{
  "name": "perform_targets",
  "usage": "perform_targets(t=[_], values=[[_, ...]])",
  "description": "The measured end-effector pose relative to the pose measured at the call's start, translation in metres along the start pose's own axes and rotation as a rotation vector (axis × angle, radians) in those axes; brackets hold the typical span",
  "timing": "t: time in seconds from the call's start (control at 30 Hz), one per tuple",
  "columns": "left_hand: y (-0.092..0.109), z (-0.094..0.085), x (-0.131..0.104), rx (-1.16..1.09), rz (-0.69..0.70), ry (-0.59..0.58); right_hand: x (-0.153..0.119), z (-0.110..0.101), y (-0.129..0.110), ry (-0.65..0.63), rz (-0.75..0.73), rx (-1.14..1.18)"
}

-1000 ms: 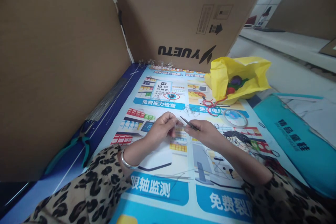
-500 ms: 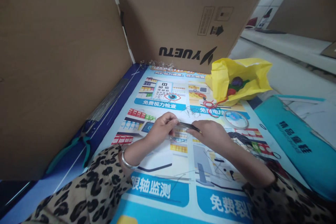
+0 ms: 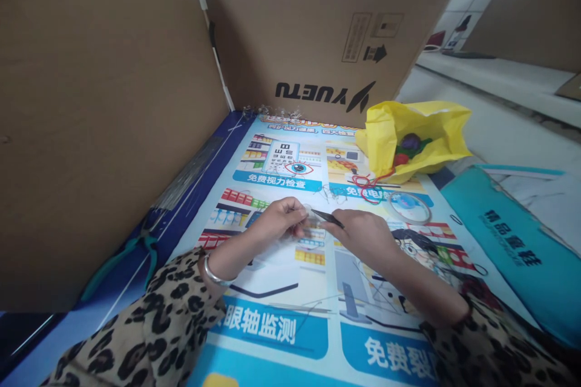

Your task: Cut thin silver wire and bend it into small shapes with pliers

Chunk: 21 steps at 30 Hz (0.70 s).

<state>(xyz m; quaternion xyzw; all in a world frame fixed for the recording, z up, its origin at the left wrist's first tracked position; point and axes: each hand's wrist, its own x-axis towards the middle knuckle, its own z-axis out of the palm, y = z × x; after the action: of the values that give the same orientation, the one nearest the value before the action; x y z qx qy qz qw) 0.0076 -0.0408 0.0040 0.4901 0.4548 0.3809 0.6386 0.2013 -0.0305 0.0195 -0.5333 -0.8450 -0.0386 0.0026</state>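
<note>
My left hand is closed in a pinch over the middle of the printed sheet. Between its fingertips is a thin wire, faint against the print, with a loop of it hanging below. My right hand is wrapped round a slim dark pointed tool, whose exact kind I cannot make out. Its tip points left, close to the left fingertips; whether it touches the wire is unclear. Just beyond both hands lie several small bent wire pieces.
Teal-handled pliers and a bundle of straight wires lie left, beside a cardboard wall. To the right are a yellow bag with yarn, a wire coil and a teal box. Wire bits line the back.
The dark tool's tip has drawn slightly away from my left fingertips and angles more downward to the right. Both hands stay in nearly the same place.
</note>
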Motion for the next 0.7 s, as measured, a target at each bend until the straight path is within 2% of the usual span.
perform_targets(t=[0.4,0.6,0.7], values=[[0.0088,-0.0019,0.0005,0.126,-0.151,-0.036,-0.0032,0.0081,-0.0086,0.131,-0.063,-0.083],[0.0071,-0.0036,0.0006,0.138,-0.111,-0.079,-0.0032,0.0083,-0.01,0.119,-0.059,-0.066],[0.0073,-0.0019,-0.0003,0.134,-0.117,-0.048,-0.0026,0.0084,-0.0097,0.1,-0.058,-0.052]])
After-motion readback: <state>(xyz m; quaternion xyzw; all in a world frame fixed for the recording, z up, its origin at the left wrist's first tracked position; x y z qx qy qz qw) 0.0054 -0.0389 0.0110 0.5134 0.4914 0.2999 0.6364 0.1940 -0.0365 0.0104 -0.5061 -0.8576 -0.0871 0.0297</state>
